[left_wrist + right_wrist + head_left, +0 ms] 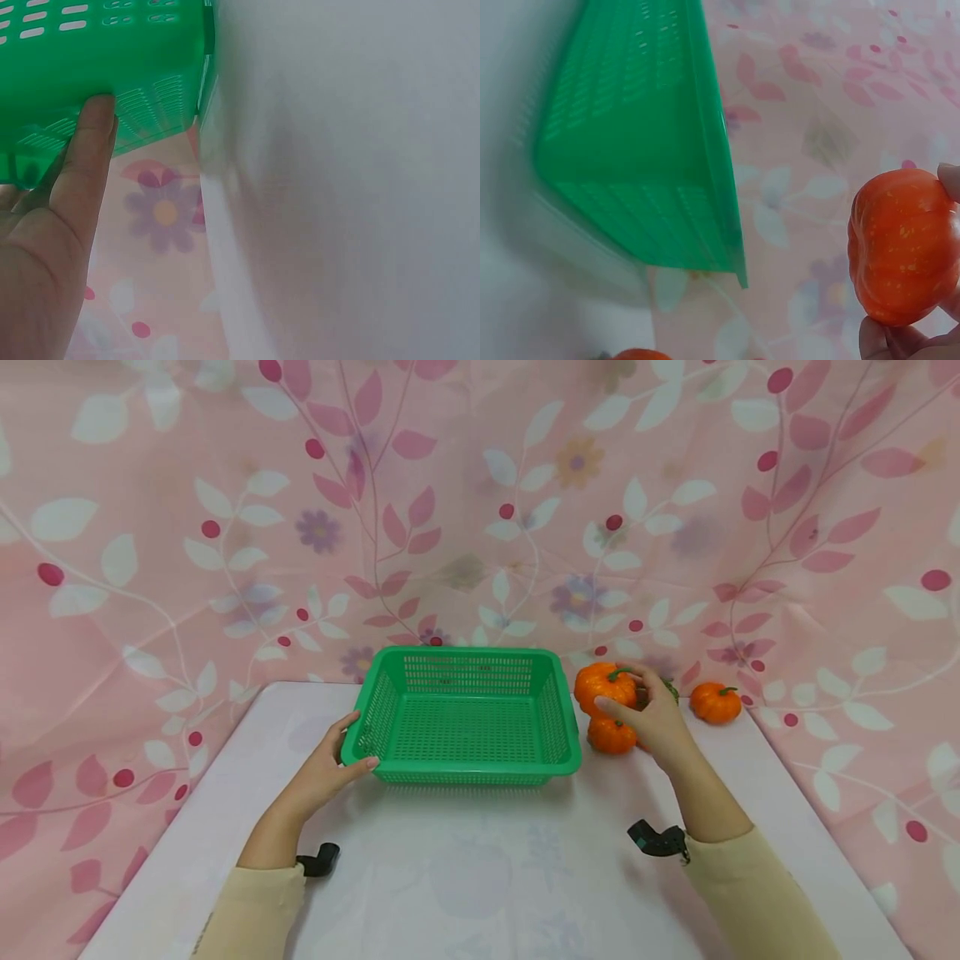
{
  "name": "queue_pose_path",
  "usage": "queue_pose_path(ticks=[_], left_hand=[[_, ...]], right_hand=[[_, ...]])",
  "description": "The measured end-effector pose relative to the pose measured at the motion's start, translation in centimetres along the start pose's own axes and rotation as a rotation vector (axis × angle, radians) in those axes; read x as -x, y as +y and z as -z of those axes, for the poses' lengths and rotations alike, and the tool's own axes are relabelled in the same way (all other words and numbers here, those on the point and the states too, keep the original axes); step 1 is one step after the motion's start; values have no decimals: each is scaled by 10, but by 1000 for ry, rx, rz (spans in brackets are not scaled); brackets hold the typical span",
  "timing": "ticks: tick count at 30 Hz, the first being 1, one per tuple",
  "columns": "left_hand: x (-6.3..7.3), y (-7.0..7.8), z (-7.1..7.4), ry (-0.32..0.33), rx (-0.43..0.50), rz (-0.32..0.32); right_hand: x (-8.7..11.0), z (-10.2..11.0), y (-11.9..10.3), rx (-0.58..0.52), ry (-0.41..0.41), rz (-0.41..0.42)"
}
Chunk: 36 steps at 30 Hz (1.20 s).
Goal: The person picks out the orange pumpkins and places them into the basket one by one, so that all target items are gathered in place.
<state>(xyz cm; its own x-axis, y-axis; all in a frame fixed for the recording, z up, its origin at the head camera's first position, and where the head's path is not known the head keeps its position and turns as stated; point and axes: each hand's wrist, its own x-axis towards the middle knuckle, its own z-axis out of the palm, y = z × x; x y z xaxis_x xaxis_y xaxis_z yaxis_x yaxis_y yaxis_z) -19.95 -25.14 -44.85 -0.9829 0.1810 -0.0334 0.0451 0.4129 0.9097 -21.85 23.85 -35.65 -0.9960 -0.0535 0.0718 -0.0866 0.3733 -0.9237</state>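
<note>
A green plastic basket [465, 768] with slotted walls stands on the white table, and no object shows inside it. My left hand [322, 774] grips its left rim near the front corner; in the left wrist view a finger of that hand [82, 165] lies along the basket's outer wall [97, 67]. Just right of the basket, my right hand [656, 718] holds an orange pumpkin [600, 687] between thumb and fingers, raised off the table. The right wrist view shows this pumpkin [904, 247] beside the basket [630, 135], fingertips at its edge.
Below the held pumpkin sits a smaller orange pumpkin [611, 737]. Another pumpkin [716, 702] rests near the table's back right corner. A green item [670, 690] is mostly hidden behind my right hand. A flowered pink cloth [465, 527] hangs behind the table.
</note>
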Motion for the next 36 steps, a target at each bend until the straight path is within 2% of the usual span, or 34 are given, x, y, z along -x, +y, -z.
queue_pose_path(ticks=[8,18,24,36], left_hand=[[-1,-2,0,-3,7,-9],[-3,-6,-1,-7,-1,-27],[-2,-4,-1,-7,14,-20],[-4,-7,-1,4,-6,5]], right_hand=[[-7,-21,-4,-8,-37,-4],[-16,-47,-7,-12,-85,67],[-21,-66,-9,-15,-125,95],[-31,-103,-18,7,-152,133]])
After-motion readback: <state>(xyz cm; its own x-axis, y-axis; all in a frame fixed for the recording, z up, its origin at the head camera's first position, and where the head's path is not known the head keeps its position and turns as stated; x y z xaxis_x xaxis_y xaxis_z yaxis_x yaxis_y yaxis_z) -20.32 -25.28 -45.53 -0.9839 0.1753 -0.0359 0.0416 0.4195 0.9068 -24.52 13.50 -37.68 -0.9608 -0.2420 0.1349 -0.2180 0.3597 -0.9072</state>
